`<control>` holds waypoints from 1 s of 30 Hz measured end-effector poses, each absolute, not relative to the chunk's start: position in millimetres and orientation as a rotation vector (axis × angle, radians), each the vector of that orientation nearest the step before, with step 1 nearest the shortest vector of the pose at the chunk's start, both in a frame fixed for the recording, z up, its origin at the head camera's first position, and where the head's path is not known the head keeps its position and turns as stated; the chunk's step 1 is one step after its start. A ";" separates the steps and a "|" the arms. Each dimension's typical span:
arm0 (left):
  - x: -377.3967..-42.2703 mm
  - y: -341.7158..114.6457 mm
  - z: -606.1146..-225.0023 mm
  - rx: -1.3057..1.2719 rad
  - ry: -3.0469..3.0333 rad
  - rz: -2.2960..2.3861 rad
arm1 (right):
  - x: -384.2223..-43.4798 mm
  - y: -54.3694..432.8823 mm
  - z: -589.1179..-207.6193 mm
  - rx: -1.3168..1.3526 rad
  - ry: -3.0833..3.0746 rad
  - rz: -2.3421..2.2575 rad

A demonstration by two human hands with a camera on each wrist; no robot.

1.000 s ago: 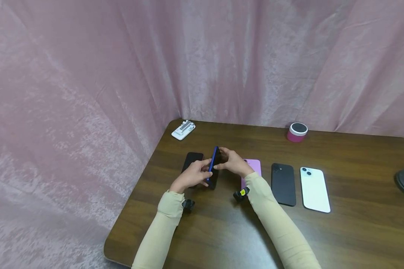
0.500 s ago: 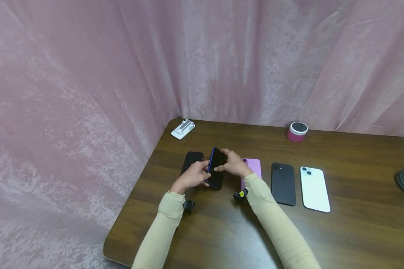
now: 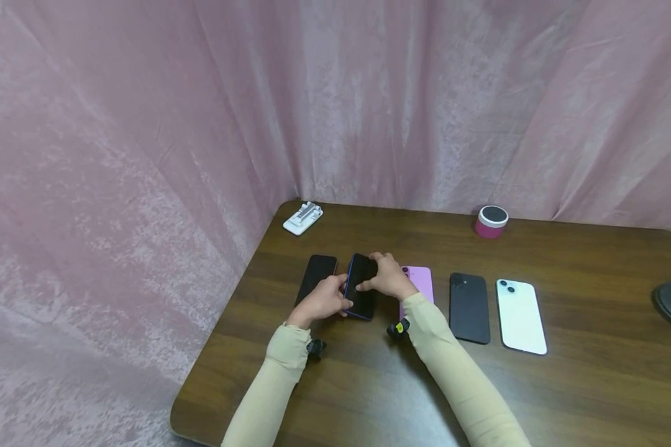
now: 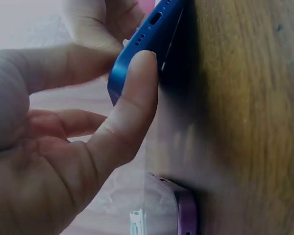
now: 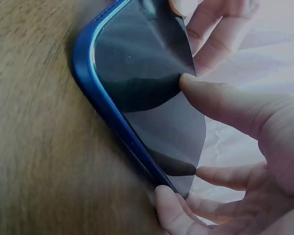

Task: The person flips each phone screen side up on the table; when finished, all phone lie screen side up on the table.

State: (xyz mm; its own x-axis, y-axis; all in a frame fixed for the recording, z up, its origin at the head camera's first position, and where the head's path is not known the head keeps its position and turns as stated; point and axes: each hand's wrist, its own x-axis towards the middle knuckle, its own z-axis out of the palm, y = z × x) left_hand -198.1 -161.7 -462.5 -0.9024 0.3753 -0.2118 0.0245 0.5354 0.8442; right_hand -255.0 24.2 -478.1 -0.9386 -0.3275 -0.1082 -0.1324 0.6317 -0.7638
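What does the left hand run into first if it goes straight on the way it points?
The blue-edged phone, which the left hand is touching. Past it, the right hand looks next in line, though depth is hard to judge.

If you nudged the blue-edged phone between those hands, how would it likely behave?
The blue-edged phone would probably stay stiff, as its frame looks rigid and unbent. Its glossy, reflective screen could feel slippery and, if it is glass, might crack when dropped. Being a flat slab, it would more likely slide than roll.
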 end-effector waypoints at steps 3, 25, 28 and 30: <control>-197.5 -159.7 -464.5 0.347 2.422 1.284 | -255.9 23.0 -481.5 -0.360 2.614 -1.189; -190.1 -149.4 -465.9 0.227 2.649 0.878 | -256.9 17.6 -481.5 -0.329 2.647 -1.121; -189.8 -150.1 -465.5 0.227 2.657 0.884 | -257.6 17.1 -481.0 -0.334 2.655 -1.116; -189.7 -150.4 -464.6 0.228 2.666 0.890 | -257.6 16.8 -479.1 -0.331 2.658 -1.126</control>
State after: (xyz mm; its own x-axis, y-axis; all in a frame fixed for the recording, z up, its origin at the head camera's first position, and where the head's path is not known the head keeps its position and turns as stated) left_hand -189.7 -150.4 -464.6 -0.9360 0.2489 -0.2488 0.0496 0.7931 0.6071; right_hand -257.6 16.8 -479.1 -0.9467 -0.2962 -0.1267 -0.1151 0.6783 -0.7257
